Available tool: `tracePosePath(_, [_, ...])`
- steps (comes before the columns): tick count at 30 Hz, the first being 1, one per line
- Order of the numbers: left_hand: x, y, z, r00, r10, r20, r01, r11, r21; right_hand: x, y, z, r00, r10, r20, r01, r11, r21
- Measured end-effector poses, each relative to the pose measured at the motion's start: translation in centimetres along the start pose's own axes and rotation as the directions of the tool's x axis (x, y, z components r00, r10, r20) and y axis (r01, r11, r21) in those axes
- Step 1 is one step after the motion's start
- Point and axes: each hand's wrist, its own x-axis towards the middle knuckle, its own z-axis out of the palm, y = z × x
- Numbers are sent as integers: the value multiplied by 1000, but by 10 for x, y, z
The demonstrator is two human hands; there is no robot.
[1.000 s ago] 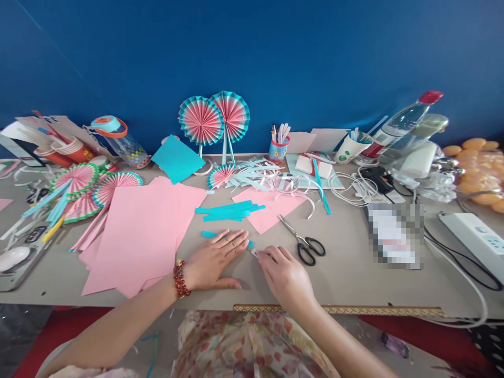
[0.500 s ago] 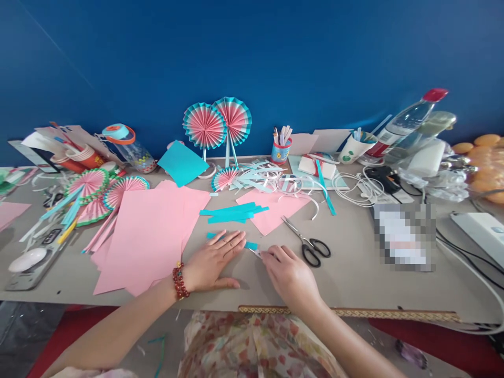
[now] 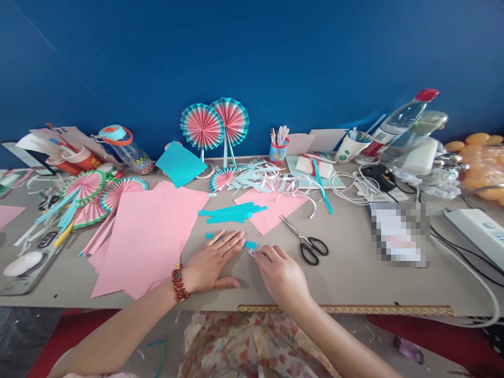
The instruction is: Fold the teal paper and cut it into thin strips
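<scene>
My left hand [image 3: 214, 261] lies flat with fingers spread on a short blue paper strip [image 3: 249, 245], whose ends show on both sides of the fingers. Close by on the right, my right hand [image 3: 280, 275] is closed around a small pale tool [image 3: 250, 252], possibly a craft knife, its tip beside the strip. Several blue strips [image 3: 232, 212] lie just beyond. Large pink sheets [image 3: 145, 236] spread to the left of my left hand. Black-handled scissors [image 3: 309, 244] rest to the right, blades pointing away.
Pink and blue paper fans [image 3: 202, 126] stand against the blue wall. Paper scraps [image 3: 260, 176] are heaped before them. A phone [image 3: 29, 268] lies at left, a bottle [image 3: 401, 123] leans at back right, and white cables [image 3: 354, 189] coil nearby. A patterned strip [image 3: 346, 310] runs along the front edge.
My right hand has shifted slightly left, toward my left hand, with the tool in it. My left hand stays flat in place. The whole view has shifted a little.
</scene>
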Motion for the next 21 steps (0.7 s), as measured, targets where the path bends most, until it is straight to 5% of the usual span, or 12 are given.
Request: tracePosePath(21, [-8,-15,3,1000,-11,-15,11,1000,-2,6,-4,1,1000,-19,-22,19,1000,-10])
